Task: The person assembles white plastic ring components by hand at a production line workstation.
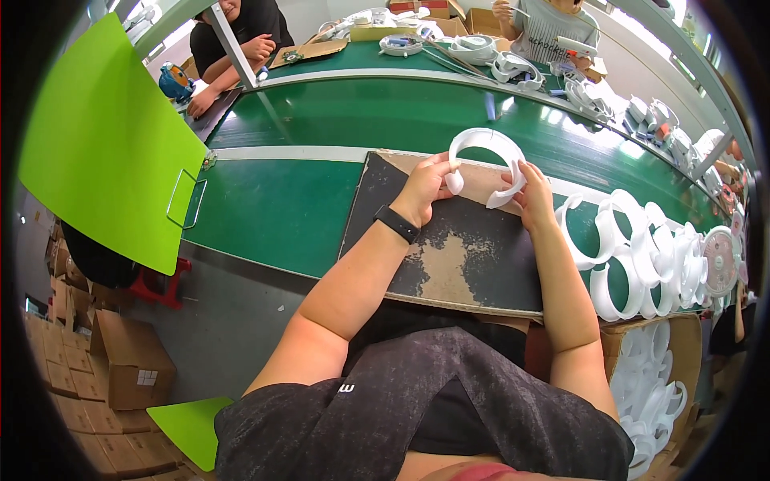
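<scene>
Raised over the worn black board is a white, C-shaped plastic band, its open side toward me. My left hand, below a black wristband, is closed around the band's left end. On the other end, my right hand has its thumb and fingers pressed against the plastic. More white bands of the same shape stand in a cluster on the bench, just right of my right forearm.
A cardboard box of white parts stands at lower right. A pale fan is at far right. Beyond the green conveyor, two people sit by a bench with white devices. A bright green panel rises at left.
</scene>
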{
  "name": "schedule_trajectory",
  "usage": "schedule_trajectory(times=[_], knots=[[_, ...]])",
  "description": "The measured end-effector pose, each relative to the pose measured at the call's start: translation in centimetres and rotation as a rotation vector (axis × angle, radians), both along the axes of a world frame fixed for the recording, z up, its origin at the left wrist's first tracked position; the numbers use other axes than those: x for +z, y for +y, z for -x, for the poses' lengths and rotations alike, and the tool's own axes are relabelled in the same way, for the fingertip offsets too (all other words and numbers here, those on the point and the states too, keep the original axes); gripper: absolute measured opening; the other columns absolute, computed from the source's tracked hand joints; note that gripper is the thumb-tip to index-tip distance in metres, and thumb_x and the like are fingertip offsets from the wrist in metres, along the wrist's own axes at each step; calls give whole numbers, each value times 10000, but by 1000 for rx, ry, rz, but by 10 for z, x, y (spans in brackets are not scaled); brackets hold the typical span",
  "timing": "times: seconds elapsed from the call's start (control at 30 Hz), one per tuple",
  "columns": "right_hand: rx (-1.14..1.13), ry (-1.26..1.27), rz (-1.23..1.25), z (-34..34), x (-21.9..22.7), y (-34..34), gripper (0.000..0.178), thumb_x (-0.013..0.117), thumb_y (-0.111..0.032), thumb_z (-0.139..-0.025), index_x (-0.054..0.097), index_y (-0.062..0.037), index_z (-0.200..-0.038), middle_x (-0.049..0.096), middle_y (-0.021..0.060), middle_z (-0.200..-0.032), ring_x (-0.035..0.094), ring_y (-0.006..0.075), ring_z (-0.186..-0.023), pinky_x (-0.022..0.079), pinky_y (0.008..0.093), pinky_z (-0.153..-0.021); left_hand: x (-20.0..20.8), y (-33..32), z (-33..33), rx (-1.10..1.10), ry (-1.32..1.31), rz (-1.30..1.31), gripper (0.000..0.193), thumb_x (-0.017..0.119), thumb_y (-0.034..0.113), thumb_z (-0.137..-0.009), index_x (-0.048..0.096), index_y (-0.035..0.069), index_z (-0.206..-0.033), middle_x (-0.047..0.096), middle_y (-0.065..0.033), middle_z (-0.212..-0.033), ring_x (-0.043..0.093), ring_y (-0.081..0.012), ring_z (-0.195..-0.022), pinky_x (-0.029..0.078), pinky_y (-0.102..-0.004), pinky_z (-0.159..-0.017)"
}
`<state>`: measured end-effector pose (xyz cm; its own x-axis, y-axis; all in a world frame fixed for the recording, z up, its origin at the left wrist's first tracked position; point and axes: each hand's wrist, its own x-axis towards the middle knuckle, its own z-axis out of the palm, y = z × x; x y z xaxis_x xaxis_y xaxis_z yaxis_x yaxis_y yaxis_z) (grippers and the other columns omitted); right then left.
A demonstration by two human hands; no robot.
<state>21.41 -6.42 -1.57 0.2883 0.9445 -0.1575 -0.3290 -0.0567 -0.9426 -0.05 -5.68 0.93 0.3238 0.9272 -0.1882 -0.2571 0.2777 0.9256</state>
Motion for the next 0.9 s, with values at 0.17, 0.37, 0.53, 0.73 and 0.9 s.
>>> schedule_trajectory(times=[0.17, 0.37, 0.53, 0.73, 0.9], knots=[[13, -9, -4, 0, -1, 0, 359, 565, -269, -882, 545, -46, -1162, 609, 44, -977, 621, 124, -840, 456, 246, -648, 1, -2, -1, 21, -20, 6, 372, 551, 245, -896, 520, 104, -1239, 591, 7, -940, 573, -101, -839, 445, -298, -789], [27, -14, -6, 0, 4, -3, 415, 583, -261, -872, 520, -16, -1201, 600, 66, -1030, 616, 135, -860, 449, 252, -649, -4, 4, 0, 32, -30, -10, 341, 574, 228, -882, 543, 88, -1192, 589, 3, -927, 605, -124, -846, 471, -287, -751], [73, -26, -4, 2, 4, -1, 430, 565, -254, -891, 485, -3, -1230, 593, 81, -1064, 634, 166, -890, 493, 273, -688, -8, 8, 2, 77, -52, -23, 324, 554, 199, -892, 534, 62, -1185, 590, -3, -929, 613, -139, -857, 481, -278, -721], [176, -15, -8, 6, 6, -5, 399, 557, -268, -907, 505, 3, -1196, 598, 79, -1025, 631, 162, -853, 517, 276, -718, -4, 5, 2, 186, -98, -11, 356, 557, 184, -890, 507, 52, -1217, 590, -11, -962, 613, -144, -877, 498, -296, -716], [175, -38, 8, 9, 9, -8, 373, 553, -270, -911, 523, -7, -1173, 600, 63, -1009, 625, 145, -844, 509, 256, -699, -2, 3, 2, 192, -84, -17, 356, 554, 185, -897, 502, 56, -1224, 582, -12, -978, 606, -154, -918, 497, -301, -724]])
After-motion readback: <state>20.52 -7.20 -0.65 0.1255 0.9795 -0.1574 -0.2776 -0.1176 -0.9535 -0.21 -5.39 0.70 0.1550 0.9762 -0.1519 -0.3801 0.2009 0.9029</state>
